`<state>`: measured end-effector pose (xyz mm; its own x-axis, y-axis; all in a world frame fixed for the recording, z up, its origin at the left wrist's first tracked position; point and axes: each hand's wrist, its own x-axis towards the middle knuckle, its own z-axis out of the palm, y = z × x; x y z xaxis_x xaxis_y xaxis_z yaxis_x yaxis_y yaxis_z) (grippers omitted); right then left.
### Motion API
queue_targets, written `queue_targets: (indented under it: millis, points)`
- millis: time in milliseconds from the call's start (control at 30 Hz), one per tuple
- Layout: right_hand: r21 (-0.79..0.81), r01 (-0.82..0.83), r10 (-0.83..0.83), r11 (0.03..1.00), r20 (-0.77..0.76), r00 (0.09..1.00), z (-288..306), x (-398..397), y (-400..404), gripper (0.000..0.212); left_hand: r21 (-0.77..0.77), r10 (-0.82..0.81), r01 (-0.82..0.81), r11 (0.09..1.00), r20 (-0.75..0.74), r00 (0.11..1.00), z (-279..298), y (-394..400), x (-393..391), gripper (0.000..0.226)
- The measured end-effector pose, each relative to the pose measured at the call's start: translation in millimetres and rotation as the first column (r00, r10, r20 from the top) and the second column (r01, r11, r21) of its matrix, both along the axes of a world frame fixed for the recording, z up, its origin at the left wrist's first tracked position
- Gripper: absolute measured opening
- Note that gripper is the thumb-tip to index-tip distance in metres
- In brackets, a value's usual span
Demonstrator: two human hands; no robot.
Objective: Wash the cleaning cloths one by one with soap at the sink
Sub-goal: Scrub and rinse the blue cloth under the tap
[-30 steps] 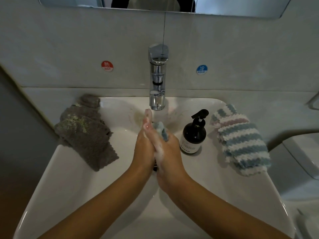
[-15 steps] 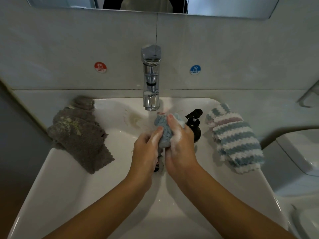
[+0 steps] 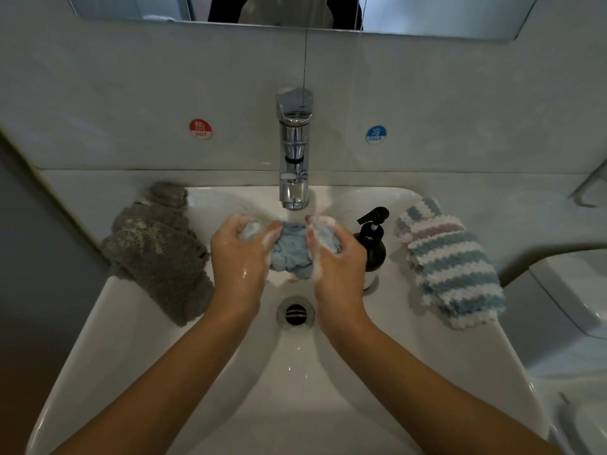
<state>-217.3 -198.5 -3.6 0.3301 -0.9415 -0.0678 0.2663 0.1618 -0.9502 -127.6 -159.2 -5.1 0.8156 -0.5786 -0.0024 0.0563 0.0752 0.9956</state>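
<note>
A soapy light-blue cloth (image 3: 290, 249) is stretched between my hands over the white sink (image 3: 131, 323), just below the chrome tap (image 3: 294, 159). My left hand (image 3: 239, 257) grips its left end and my right hand (image 3: 335, 261) grips its right end; both are covered in white foam. A grey cloth (image 3: 157, 247) with a pale smear lies on the sink's left rim. A blue, pink and white striped cloth (image 3: 450, 261) lies on the right rim. A dark soap pump bottle (image 3: 372, 244) stands just right of my right hand.
The drain (image 3: 295, 311) sits open below my hands. Hot (image 3: 200, 129) and cold (image 3: 376, 134) stickers flank the tap on the wall. A white toilet (image 3: 574, 290) stands to the right of the sink. A mirror edge (image 3: 295, 14) runs along the top.
My hands, pressed together around the bunched cloth before, have pulled apart sideways and spread the blue cloth out between them. The drain now shows below.
</note>
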Motion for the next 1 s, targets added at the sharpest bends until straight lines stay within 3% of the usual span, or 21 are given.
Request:
queue_targets:
  millis: [100,267,333,467,567,700,767,933,967,1000]
  points:
    - [0.078,-0.081,0.076,0.994,0.06,0.995,1,3,3,0.015,-0.107,-0.001,-0.006,0.994,-0.066,0.998,7,2,-5,0.015]
    - [0.281,-0.109,0.06,0.953,0.177,0.982,0,6,9,0.016,-0.121,-0.193,0.186,0.975,-0.045,0.98,6,6,-31,0.009]
    - [0.242,-0.105,0.063,0.964,0.177,0.982,-2,6,10,0.015,-0.097,-0.184,0.179,0.979,-0.043,0.982,4,3,-34,0.02]
    - [0.108,-0.062,0.059,0.992,0.032,0.998,-8,5,12,0.029,-0.011,-0.189,0.189,0.982,-0.114,0.975,0,-1,-29,0.033]
    - [0.117,-0.011,0.011,0.993,0.004,1.0,-7,4,4,0.036,0.055,-0.173,0.175,0.983,-0.042,0.984,-4,4,-45,0.039]
    - [0.108,-0.024,0.019,0.994,0.045,0.999,-1,-1,-3,0.025,-0.044,-0.172,0.173,0.984,0.016,0.985,-2,5,-67,0.039]
    - [0.13,-0.079,0.074,0.988,0.041,0.996,-4,0,6,0.023,-0.002,-0.144,0.144,0.99,0.003,0.99,-4,-3,-52,0.034]
    - [0.102,-0.148,0.154,0.984,-0.056,0.986,-15,7,25,0.027,-0.026,-0.128,0.125,0.992,-0.212,0.969,-10,-5,-23,0.029]
    - [0.106,-0.135,0.14,0.985,-0.049,0.989,-13,7,21,0.024,-0.005,-0.175,0.177,0.984,-0.155,0.972,-9,0,-29,0.026]
    - [0.096,-0.116,0.119,0.989,-0.02,0.993,-9,5,15,0.021,0.045,-0.228,0.228,0.973,-0.003,0.974,-10,5,-38,0.024]
